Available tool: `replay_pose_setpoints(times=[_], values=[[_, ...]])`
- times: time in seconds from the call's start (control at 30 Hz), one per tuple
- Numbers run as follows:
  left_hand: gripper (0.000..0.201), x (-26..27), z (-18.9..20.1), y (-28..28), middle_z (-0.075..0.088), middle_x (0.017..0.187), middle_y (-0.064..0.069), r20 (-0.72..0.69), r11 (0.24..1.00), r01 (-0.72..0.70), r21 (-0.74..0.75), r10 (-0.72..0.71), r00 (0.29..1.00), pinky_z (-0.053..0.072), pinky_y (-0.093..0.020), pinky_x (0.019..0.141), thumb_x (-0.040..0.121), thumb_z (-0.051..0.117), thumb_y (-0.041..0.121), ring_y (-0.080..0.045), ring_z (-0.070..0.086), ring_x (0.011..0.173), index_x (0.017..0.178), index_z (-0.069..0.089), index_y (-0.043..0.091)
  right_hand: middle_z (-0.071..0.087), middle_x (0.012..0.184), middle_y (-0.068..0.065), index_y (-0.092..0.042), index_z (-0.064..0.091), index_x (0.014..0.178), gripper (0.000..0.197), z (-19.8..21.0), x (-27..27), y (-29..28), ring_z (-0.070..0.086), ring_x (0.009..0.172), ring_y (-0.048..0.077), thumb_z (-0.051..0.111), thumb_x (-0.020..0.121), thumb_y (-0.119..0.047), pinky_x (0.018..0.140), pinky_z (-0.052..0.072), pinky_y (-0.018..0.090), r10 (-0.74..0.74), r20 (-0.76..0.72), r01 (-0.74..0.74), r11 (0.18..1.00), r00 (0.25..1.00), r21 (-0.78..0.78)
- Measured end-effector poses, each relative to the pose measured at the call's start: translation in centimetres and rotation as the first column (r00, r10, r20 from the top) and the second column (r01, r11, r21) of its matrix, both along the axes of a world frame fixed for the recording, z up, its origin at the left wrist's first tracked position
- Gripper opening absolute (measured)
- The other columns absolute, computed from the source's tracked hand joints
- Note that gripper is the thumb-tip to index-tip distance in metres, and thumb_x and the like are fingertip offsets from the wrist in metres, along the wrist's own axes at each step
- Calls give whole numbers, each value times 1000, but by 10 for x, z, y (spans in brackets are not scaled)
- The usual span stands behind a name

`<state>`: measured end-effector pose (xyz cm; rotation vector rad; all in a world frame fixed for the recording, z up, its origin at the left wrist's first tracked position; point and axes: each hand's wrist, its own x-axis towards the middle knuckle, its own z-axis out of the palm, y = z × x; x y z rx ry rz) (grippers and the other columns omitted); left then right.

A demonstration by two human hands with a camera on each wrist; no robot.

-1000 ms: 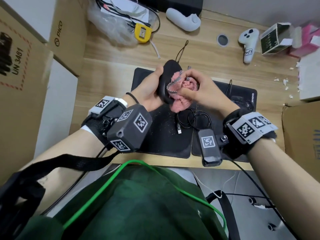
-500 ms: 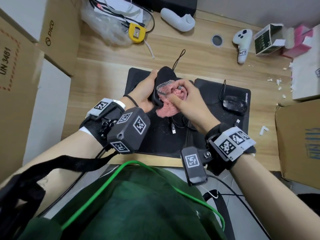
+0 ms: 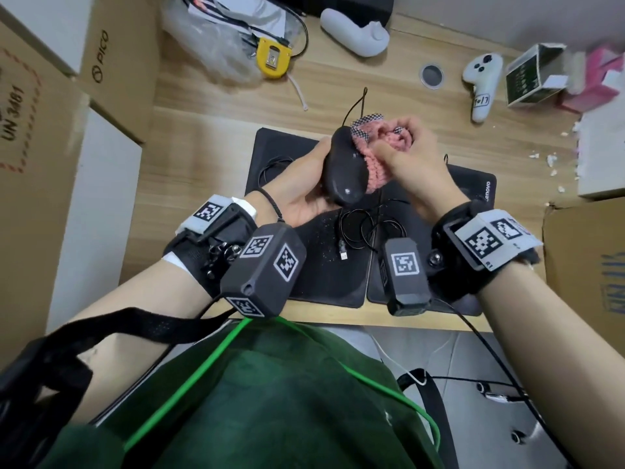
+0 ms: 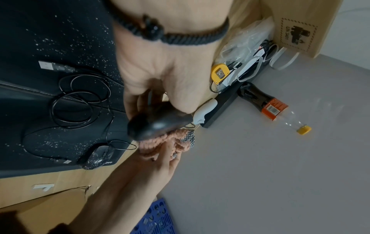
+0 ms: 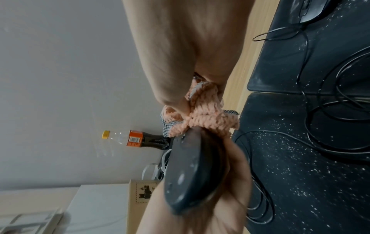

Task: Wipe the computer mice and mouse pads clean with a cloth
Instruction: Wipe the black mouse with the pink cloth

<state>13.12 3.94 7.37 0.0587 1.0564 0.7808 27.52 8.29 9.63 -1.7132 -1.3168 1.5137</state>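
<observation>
My left hand [image 3: 304,184] grips a black wired mouse [image 3: 345,167] above the two black mouse pads [image 3: 324,265], top face turned toward me. My right hand [image 3: 406,154] holds a bunched pink cloth [image 3: 375,164] with a checkered edge and presses it against the mouse's right side. In the left wrist view the mouse [image 4: 158,125] sits in my curled fingers with the cloth [image 4: 160,144] behind it. In the right wrist view the cloth [image 5: 208,117] meets the mouse [image 5: 190,171]. A second black mouse [image 4: 98,156] lies on the right pad, dusted with white specks.
Coiled mouse cables [image 3: 365,228] lie on the speckled pads. Behind on the wooden desk are a yellow tape measure [image 3: 272,57], a white controller [image 3: 482,79], a small box [image 3: 531,76] and a plastic bag. Cardboard boxes [image 3: 37,157] flank both sides. A bottle [image 4: 266,104] stands by the wall.
The mouse has turned in my left hand so its top now faces up, and my right hand with the cloth has slid to the mouse's far right side.
</observation>
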Motion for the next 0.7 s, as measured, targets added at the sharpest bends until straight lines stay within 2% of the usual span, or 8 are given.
replay_pose_setpoints(times=[0.07,0.17,0.23,0.3,0.4,0.5,0.63,0.7], values=[[42,-1,3,3,69,101,-13,60,999,-46,-27,47,997,58,-34,72,101,36,41,-21,69,82,104,63,9,68,107,5,-18,50,100,23,-4,-6,-8,70,92,15,61,89,-2,83,59,36,32,19,-32,999,999,-15],[47,-6,0,5,71,85,-12,34,996,-24,-90,27,999,58,-32,68,102,30,40,-21,67,74,91,64,8,70,103,3,-25,53,90,24,-15,-17,-29,71,91,18,65,85,-5,86,57,44,129,70,-126,991,989,-43],[49,-12,-5,4,69,87,-11,-32,993,23,-120,-27,999,55,-32,76,102,30,42,-21,65,78,89,64,10,71,98,0,-27,55,88,23,-21,-22,-38,70,90,22,69,80,-10,89,54,48,177,105,-175,984,979,-31],[49,-15,-10,1,69,92,-11,-51,990,30,-135,-37,998,52,-35,83,102,30,44,-23,65,83,91,64,10,71,93,-2,-24,57,91,23,-20,-24,-36,69,88,22,70,80,-10,89,54,49,178,115,-175,984,977,-38],[47,-15,-15,-2,70,90,-8,-65,993,38,-115,-46,997,51,-34,79,101,32,46,-21,65,80,92,65,14,71,101,3,-23,57,94,24,-15,-19,-21,70,93,27,70,81,-8,85,56,50,142,125,-138,990,982,-38],[41,-15,-14,-2,70,83,-5,-34,996,46,-80,-49,998,50,-33,74,99,38,46,-18,63,75,91,63,15,70,105,5,-26,54,94,26,-6,-13,-6,70,95,23,67,84,-5,85,57,44,106,124,-104,994,987,-24],[38,-16,-10,-2,68,94,-7,-3,996,77,-39,-77,997,53,-31,71,100,40,43,-21,63,80,100,63,13,66,96,-3,-23,50,91,28,4,-12,6,67,79,1,64,86,0,71,53,22,60,97,-66,996,993,58],[39,-16,-9,-1,70,88,-5,-20,996,89,-9,-89,996,54,-25,64,101,36,42,-17,65,74,99,63,13,66,97,-3,-23,50,90,28,4,-15,4,68,82,4,63,86,1,73,54,23,59,95,-65,996,994,62]])
